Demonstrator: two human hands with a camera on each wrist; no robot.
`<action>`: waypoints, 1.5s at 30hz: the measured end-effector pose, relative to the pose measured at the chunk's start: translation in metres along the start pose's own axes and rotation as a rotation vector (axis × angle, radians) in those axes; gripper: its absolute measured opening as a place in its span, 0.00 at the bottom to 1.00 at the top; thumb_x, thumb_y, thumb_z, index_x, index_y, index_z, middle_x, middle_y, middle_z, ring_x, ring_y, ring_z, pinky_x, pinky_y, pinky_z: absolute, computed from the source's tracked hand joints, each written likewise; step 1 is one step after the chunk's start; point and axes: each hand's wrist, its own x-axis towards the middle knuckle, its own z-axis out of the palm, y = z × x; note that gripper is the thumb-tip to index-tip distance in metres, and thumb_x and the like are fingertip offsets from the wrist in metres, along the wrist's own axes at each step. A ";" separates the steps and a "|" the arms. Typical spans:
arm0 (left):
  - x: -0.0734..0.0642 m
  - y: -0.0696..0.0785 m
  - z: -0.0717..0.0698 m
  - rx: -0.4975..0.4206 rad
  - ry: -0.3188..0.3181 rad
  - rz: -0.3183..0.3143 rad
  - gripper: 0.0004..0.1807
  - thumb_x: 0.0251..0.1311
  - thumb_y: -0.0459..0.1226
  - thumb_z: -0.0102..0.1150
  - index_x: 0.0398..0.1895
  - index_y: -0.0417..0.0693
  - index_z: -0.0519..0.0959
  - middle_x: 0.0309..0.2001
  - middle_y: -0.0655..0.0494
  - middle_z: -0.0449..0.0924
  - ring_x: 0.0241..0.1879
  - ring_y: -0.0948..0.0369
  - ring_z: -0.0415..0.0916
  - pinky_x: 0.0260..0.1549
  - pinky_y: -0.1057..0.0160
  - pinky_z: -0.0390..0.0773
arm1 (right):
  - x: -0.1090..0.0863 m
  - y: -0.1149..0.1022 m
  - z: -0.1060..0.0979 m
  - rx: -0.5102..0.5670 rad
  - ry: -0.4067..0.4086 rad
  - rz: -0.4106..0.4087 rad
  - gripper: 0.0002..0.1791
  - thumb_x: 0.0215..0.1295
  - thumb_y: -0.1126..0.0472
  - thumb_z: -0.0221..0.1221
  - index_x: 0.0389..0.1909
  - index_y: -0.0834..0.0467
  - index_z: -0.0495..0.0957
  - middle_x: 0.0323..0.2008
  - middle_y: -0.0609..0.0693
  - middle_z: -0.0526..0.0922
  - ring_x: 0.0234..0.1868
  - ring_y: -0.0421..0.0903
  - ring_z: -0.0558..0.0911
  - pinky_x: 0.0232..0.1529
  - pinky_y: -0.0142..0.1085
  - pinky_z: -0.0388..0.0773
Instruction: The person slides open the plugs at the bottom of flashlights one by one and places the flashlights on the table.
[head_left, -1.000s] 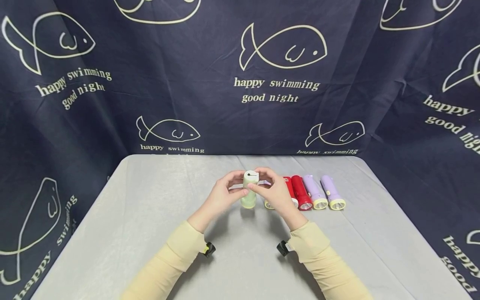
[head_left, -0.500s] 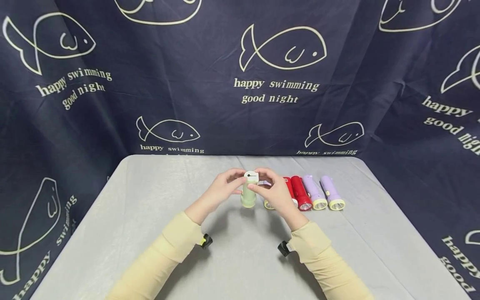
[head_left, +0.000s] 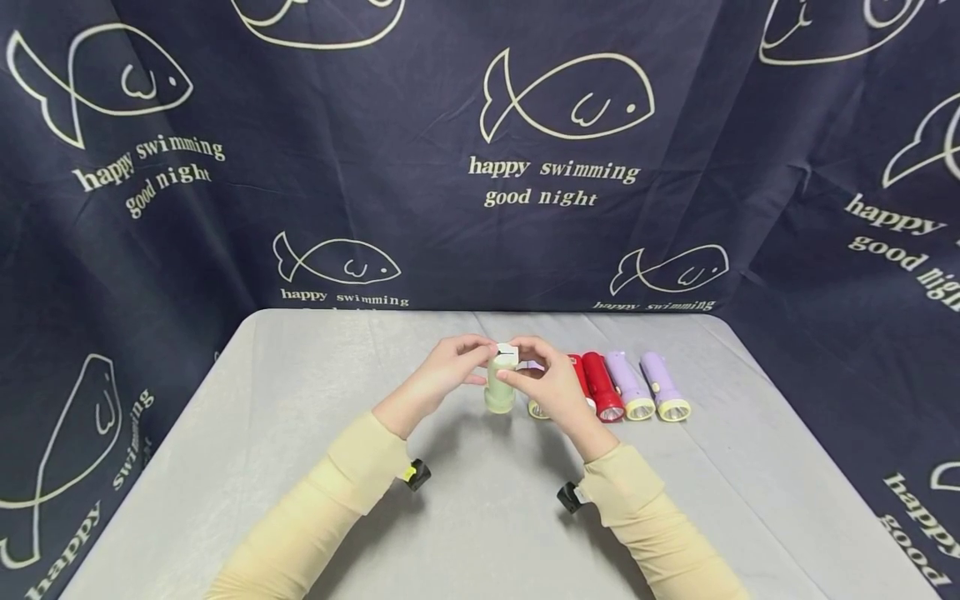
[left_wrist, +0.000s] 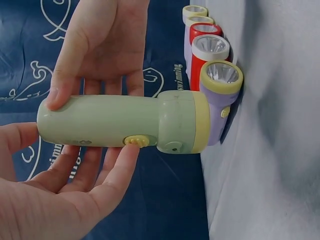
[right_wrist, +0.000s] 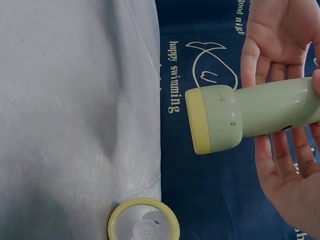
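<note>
A: Where is the green torch (head_left: 501, 387)?

B: Right between the two hands. It is up off the grey table (head_left: 480, 533), with its wide yellow end pointing down.

A: What does the left hand (head_left: 444, 371) do?

B: It holds the green torch. Its thumb touches the top end, and another finger touches the yellow button (left_wrist: 137, 139). Nobody can tell if that finger is pushing.

A: And the right hand (head_left: 553, 383)?

B: It grips the green torch too, from the other side. Its thumb is on the side near the person, and its other fingers reach behind.

A: What is next to the right hand?

B: A row of torches lying on the table. A purple torch (left_wrist: 220, 92) is closest, partly hidden by that hand. Farther to the right come a white-rimmed red torch (head_left: 581, 379), an all-red torch (head_left: 602, 386), a second purple torch (head_left: 628, 383) and a third purple torch (head_left: 663, 385). Their glass ends face the person.

A: What is past the hands?

B: A dark blue cloth (head_left: 435, 125) with pale fish (head_left: 567, 94) and words (head_left: 553, 168) on it.

A: And nearer than the hands?

B: Pale yellow sleeves (head_left: 322, 508) on both arms.
</note>
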 end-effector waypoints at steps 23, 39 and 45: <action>0.004 0.001 0.002 -0.042 0.050 -0.023 0.14 0.59 0.37 0.55 0.44 0.37 0.80 0.46 0.47 0.81 0.42 0.59 0.80 0.46 0.59 0.80 | 0.007 0.035 -0.001 0.006 0.039 -0.016 0.23 0.48 0.67 0.71 0.47 0.60 0.77 0.39 0.55 0.82 0.41 0.52 0.81 0.43 0.33 0.81; 0.004 0.000 0.004 -0.094 0.109 0.016 0.14 0.55 0.32 0.56 0.44 0.36 0.81 0.43 0.48 0.83 0.40 0.62 0.80 0.44 0.62 0.81 | 0.001 0.003 0.005 0.008 0.030 -0.017 0.23 0.48 0.73 0.68 0.48 0.68 0.75 0.42 0.63 0.80 0.39 0.36 0.79 0.46 0.33 0.80; 0.004 0.001 0.004 -0.104 0.100 -0.001 0.13 0.54 0.31 0.55 0.42 0.36 0.82 0.44 0.48 0.83 0.40 0.62 0.80 0.45 0.62 0.81 | 0.001 0.002 0.004 -0.003 0.028 -0.020 0.23 0.48 0.72 0.69 0.48 0.67 0.76 0.42 0.63 0.80 0.39 0.36 0.79 0.47 0.35 0.80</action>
